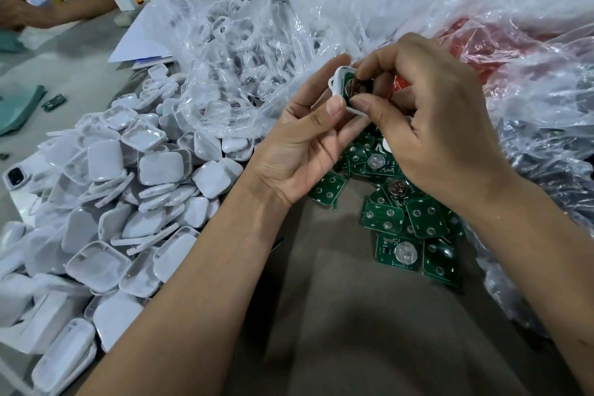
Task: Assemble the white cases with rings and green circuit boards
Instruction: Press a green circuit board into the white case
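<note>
The left hand [302,135] grasps a white case [341,87] by its edge, with the thumb on the lower rim and the fingers curled behind it. The right hand [430,125] pinches a green circuit board [360,87] between thumb and index finger, and the board sits partly inside the case. Just below the right hand lies a heap of green circuit boards [405,219] on the surface [337,315]. To the left of the left hand is a large pile of white cases [128,202]. Behind both hands, crumpled clear plastic bags [244,51] stand close. Nearer the person than the hands, the surface is bare between the forearms.
</note>
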### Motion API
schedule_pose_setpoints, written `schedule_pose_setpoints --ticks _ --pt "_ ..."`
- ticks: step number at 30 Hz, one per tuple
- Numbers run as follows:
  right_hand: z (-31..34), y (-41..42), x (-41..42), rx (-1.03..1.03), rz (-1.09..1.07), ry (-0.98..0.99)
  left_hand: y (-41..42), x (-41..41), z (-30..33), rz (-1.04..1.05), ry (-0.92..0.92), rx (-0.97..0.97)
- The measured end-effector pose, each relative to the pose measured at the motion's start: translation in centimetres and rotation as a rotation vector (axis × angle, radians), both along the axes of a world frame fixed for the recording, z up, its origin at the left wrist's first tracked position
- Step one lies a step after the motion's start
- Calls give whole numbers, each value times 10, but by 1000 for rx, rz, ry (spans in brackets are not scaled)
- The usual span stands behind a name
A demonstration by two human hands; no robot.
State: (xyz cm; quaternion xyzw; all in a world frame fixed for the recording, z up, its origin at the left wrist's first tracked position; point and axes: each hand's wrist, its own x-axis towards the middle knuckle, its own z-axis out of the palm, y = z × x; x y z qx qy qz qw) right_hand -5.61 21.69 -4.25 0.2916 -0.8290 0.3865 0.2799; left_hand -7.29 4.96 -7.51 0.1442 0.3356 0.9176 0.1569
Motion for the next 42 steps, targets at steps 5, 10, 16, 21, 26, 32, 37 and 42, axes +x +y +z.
schedule_pose_setpoints --ticks 5,10,16,21,26,32,37,42 --pt "-1 1 0 -3 23 10 2 3 2 -6 -12 52" --pt "-1 2 0 -4 20 23 5 4 4 -6 -32 71" --pt "1 2 -1 23 31 37 3 5 4 -18 -39 74" --pt "1 4 -1 30 36 14 3 5 5 -27 -47 85" --pt "1 3 0 15 15 -23 3 4 5 -31 -45 79" --pt "3 2 1 -23 3 -76 2 5 5 -22 -64 53" --pt "5 4 1 -32 12 -125 2 4 3 4 -63 4" --pt "5 8 0 -88 4 -198 1 3 3 4 -64 -12"
